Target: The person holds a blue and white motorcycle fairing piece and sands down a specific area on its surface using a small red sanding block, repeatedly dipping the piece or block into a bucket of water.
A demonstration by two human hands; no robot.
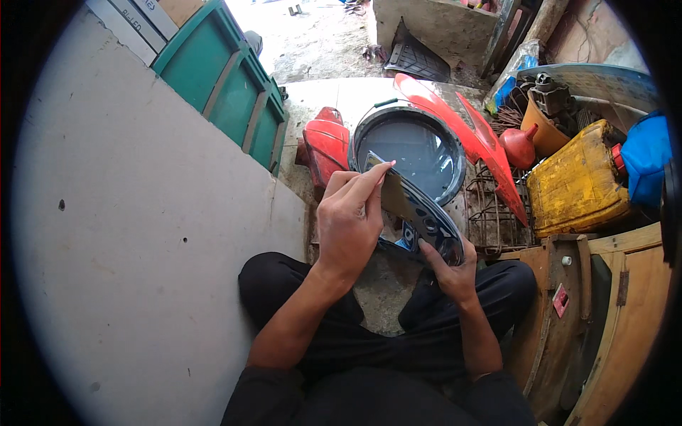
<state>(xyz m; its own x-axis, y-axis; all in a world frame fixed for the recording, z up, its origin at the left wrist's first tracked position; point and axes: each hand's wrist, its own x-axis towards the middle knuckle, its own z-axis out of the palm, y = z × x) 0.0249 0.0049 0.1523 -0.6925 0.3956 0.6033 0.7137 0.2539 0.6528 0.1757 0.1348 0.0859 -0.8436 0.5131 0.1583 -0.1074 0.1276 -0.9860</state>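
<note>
A curved, glossy dark panel (429,219) with lighter markings is tilted above my lap, in front of the water basin. My right hand (453,271) grips its near right end, thumb on the face and fingers hidden behind. At its far left corner, the fingers of my left hand (352,216) pinch the edge, the index finger stretched along it. A brownish flat patch shows on the panel beside those fingers; I cannot tell whether it is a reflection or a separate sheet. Greyish water fills the round black basin (455,181) just beyond.
Red plastic body panels (329,145) lie left of the basin, and a long red fairing (490,138) to its right. Further right are a red funnel (519,145), a yellow jerrycan (579,181) and a wire rack (490,213). A white wall (142,234) and green door (231,89) border the left.
</note>
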